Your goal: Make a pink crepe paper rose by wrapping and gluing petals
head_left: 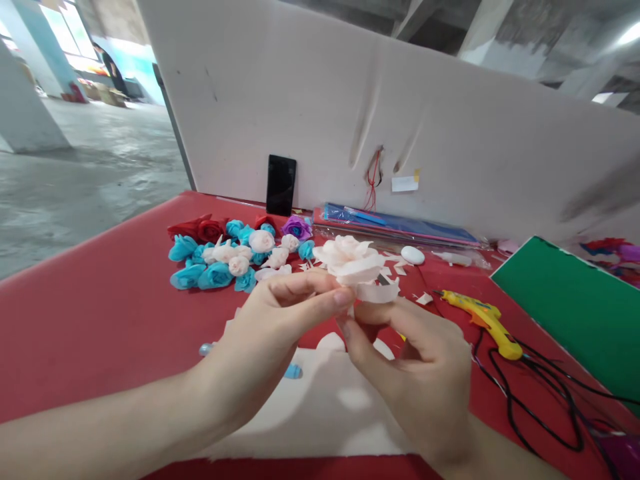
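1. Pile of finished paper roses (235, 257), blue, red, white and one purple, sits at about 10 o'clock from my hands on the red tabletop (100, 313). Parked well apart from the work, likely so they don't get crushed.
2. Black phone (281, 185) leans upright against the white board at 12 o'clock, behind the pile.
3. My left hand (270, 333) is closed in a pinch: thumb and forefinger clamp the base of the pale pink rose (353, 261), holding it raised above the tabletop so the petals stay free.
4. White sheet (325, 407) lies directly under both hands, at 6 o'clock, with petal shapes cut out of it.
5. My right hand (415, 363) is closed too, fingers curled, fingertips pressing the loose outer petal strip at the rose's underside, opposite my left thumb. Looks like a steadying hold from below.
6. Small white scraps lie scattered at 1 o'clock, near a white oval object.
7. Yellow glue gun (483, 320) lies at 3 o'clock, near my right hand, nozzle pointing away from me, black cord trailing toward 4 o'clock.
8. Green sheet (575, 313) lies farthest right.
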Motion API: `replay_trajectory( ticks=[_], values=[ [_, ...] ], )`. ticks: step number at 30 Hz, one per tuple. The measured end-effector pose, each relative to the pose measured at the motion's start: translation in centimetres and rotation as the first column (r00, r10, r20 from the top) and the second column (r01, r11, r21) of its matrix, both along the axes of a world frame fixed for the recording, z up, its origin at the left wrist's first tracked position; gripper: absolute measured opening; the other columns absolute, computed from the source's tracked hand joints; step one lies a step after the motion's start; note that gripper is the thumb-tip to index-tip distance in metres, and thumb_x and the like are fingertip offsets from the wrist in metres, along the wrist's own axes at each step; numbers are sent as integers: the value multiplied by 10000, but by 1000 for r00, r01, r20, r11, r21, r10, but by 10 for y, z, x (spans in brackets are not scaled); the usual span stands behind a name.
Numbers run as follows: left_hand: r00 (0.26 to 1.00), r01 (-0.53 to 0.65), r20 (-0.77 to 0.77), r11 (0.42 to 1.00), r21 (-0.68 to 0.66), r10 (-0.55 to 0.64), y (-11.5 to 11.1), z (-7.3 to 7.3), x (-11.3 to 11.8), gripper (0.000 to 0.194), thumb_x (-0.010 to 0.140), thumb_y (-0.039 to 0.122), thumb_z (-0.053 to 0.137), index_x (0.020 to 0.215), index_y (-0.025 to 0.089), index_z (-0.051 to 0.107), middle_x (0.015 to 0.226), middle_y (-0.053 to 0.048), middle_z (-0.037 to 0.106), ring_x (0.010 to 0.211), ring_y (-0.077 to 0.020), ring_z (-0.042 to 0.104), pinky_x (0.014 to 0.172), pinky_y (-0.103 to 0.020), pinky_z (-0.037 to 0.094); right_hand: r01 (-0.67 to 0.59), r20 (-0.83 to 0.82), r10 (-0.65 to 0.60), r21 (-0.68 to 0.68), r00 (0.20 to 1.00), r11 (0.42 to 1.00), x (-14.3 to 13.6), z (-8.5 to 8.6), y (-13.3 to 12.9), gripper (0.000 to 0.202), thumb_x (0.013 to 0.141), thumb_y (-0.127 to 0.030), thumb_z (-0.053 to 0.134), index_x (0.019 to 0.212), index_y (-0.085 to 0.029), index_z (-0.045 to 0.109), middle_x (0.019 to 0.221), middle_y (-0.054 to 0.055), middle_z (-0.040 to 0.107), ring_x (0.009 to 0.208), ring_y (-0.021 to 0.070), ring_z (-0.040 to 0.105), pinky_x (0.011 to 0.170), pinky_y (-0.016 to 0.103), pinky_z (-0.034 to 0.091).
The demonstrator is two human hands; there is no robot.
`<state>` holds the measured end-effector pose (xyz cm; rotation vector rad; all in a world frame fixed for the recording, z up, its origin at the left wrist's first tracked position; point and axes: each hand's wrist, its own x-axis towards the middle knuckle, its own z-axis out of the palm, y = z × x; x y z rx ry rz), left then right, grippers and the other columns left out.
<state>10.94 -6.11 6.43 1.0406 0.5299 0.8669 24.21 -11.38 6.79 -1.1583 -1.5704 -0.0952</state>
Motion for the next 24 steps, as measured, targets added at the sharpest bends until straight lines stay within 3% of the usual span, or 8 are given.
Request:
replay_trajectory(
  ticks=[5, 11, 16, 20, 24],
  values=[
    [1000, -5, 14, 1000, 2, 5, -2, 0, 1, 240, 819, 255, 730, 581, 226, 729, 627, 66, 681, 697, -74, 634, 589, -110, 465, 36, 86, -38, 31, 996, 999, 2, -4, -1, 209, 724, -75, 659, 553, -149, 564, 484, -50, 572, 431, 32, 513, 481, 133, 437],
    [996, -72, -52, 997, 32, 74, -4, -3, 1, 207, 788, 247, 755, 582, 248, 743, 664, 58, 687, 714, -101, 607, 654, -156, 483, 168, 311, -213, 164, 926, 972, 3, -7, 0, 241, 757, -105, 566, 558, -213, 486, 453, -58, 485, 392, 69, 419, 419, 223, 337],
    [981, -126, -134, 988, 86, 137, -2, -6, 3, 257, 764, 300, 778, 528, 229, 704, 612, 54, 612, 637, -102, 530, 560, -176, 422, 184, 396, -232, 155, 889, 971, 4, -8, -1, 260, 756, -119, 557, 541, -233, 466, 391, -65, 449, 343, 81, 388, 408, 249, 324],
    [982, -146, -110, 985, 91, 155, 2, -2, 3, 282, 762, 283, 766, 514, 204, 658, 571, 60, 544, 588, -94, 479, 553, -189, 409, 123, 384, -138, 63, 913, 990, 7, -12, 2, 305, 777, -154, 601, 502, -210, 483, 379, -62, 478, 334, 69, 402, 408, 237, 310],
    [990, -133, -44, 987, 93, 138, 7, 4, 0, 288, 781, 292, 742, 517, 218, 653, 524, 62, 482, 580, -103, 482, 556, -193, 415, -27, 142, 61, -230, 988, 973, 16, -9, 12, 186, 731, -173, 688, 566, -181, 604, 473, -45, 579, 416, 81, 492, 446, 214, 365]
  ],
)
